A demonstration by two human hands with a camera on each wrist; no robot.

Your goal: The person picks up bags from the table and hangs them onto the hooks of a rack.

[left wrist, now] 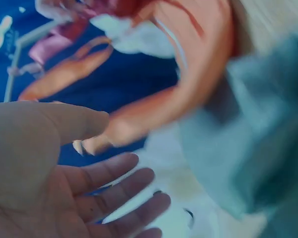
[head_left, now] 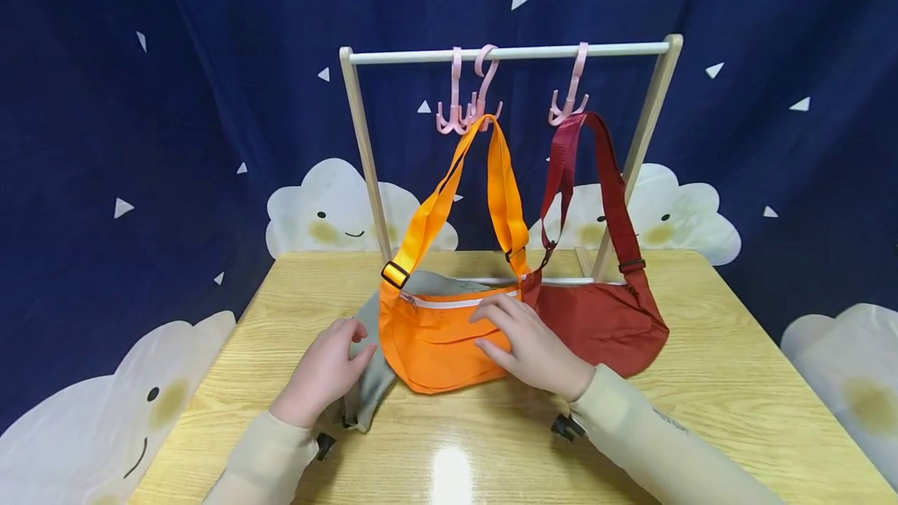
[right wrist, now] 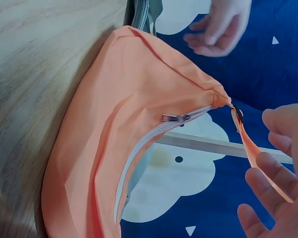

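Observation:
An orange shoulder bag with a white zipper hangs by its strap from a pink hook, its body at the tabletop. Before its right part is my right hand, fingers loosely bent and holding nothing; in the right wrist view that hand is apart from the bag. My left hand hovers left of the orange bag, beside a grey-green bag partly hidden behind the orange one. The left wrist view shows the left hand with spread fingers, nothing in it.
A dark red bag hangs at the right from another pink hook. A third pink hook shares the white rail of the wooden-sided rack. All stand on a wooden table before a dark blue curtain.

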